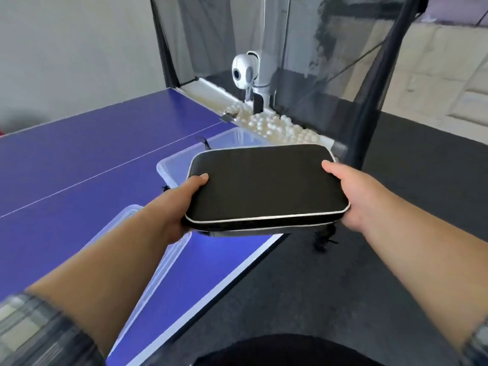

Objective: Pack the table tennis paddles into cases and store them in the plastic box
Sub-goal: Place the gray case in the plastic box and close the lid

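Note:
A black rectangular paddle case (266, 184) with white piping is held flat in the air between both hands. My left hand (182, 204) grips its left edge, thumb on top. My right hand (353, 192) grips its right edge, thumb on top. The case hovers above the near part of a clear plastic box (171, 165) that stands on the blue table (79, 167) near its right corner. The box's inside is mostly hidden by the case. No paddle is visible; the case looks closed.
A clear plastic lid (158, 260) lies on the table under my left forearm. Behind the box are a tray of several white balls (277, 128), a white ball machine (248, 72) and dark netting (343, 75). Dark floor lies to the right.

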Demonstrator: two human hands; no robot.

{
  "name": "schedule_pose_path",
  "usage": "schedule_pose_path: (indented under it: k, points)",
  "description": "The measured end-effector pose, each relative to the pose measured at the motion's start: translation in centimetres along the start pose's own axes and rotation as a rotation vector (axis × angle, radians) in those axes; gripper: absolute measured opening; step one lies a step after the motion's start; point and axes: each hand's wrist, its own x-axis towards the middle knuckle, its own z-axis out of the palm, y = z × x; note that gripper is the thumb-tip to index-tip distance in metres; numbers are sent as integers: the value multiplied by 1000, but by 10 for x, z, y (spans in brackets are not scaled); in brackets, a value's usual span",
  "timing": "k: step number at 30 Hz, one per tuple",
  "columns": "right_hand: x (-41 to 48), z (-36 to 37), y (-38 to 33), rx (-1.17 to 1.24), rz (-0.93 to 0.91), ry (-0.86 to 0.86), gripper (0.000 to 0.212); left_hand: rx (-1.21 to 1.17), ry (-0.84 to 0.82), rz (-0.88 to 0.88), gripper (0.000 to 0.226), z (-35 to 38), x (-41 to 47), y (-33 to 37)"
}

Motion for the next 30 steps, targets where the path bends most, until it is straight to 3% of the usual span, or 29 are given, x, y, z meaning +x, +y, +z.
schedule_pose_path:
  k: [13, 19, 24, 30]
  points:
    - [217, 118, -22, -216, 91, -189, 22, -50, 338, -64, 51, -38, 164, 47]
    - [312, 146, -26, -434, 129, -280, 29, -152, 441, -170, 39, -28, 228, 42]
    - [379, 180, -17, -680, 116, -443, 36, -245, 646, -305, 50, -10, 258, 30]
    - [435, 193, 31, -944, 192, -504, 32, -294, 730, -475, 32, 4, 287, 19]
